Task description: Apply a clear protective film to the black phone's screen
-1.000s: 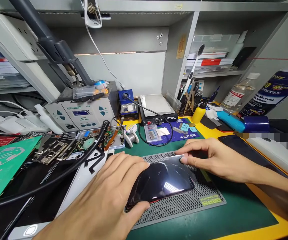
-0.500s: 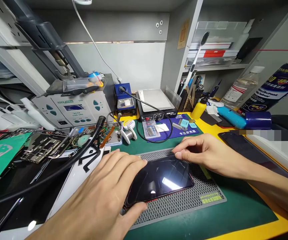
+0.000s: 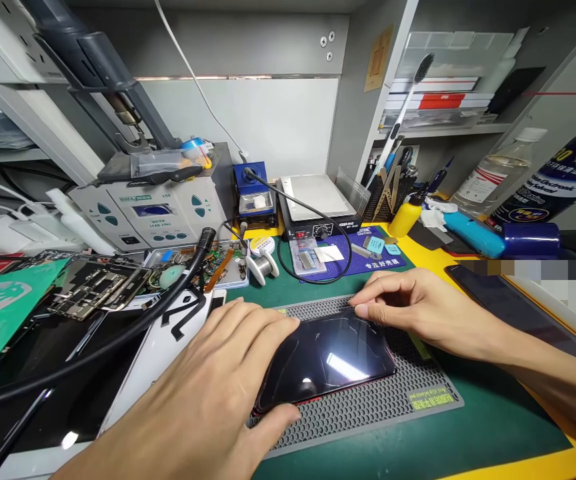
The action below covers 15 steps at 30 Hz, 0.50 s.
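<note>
A smartphone [image 3: 325, 357] with a dark, glossy, cracked face lies on a grey honeycomb mat [image 3: 358, 417]. A thin red line shows along its near edge. My left hand [image 3: 218, 373] wraps around the phone's left end, fingers over the far side and thumb at the near side. At the far edge, near the right corner, my right hand [image 3: 403, 303] has its thumb and forefinger pinched together against the phone. Whatever may be between those fingertips is too small or hidden to make out.
A black hose [image 3: 133, 330] crosses the left side, above loose circuit boards [image 3: 88, 290]. Behind the mat are a solder spool [image 3: 263, 267] and a heating plate [image 3: 318, 200]. To the right stand a yellow bottle [image 3: 406, 217] and a spray can [image 3: 551, 183].
The whole view has shifted slightly, with everything a little further right in it. Both hands keep the same hold on the phone, and the phone stays on the mat.
</note>
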Tool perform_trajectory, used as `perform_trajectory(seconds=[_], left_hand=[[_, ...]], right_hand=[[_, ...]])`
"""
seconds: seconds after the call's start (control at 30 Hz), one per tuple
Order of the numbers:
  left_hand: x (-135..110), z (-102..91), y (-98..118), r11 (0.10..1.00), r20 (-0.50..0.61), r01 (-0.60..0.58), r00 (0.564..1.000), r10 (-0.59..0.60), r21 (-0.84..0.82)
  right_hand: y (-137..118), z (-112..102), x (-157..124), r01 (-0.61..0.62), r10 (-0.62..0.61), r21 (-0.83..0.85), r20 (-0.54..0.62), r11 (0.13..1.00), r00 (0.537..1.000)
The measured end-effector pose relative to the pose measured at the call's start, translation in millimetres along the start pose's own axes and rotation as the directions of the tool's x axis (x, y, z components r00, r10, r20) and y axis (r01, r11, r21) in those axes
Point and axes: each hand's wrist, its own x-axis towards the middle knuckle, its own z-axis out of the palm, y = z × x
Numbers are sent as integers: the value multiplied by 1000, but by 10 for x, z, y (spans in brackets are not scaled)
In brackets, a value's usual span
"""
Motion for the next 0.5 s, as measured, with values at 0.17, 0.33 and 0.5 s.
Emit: perform_trajectory(seconds=[0.17,0.33,0.5], left_hand=[[-11,21,9,1000,-31,-12,999,13,24],[-10,21,21,997,-82,-43,995,48,58],[-3,85,-14,989,-134,-76,987,93,128]], right_hand=[[9,2,1,7,-7,-16,0,1000,1000],[1,-5,5,0,0,-15,-3,1000,1000],[9,-16,12,17,-17,27,5,999,1000]])
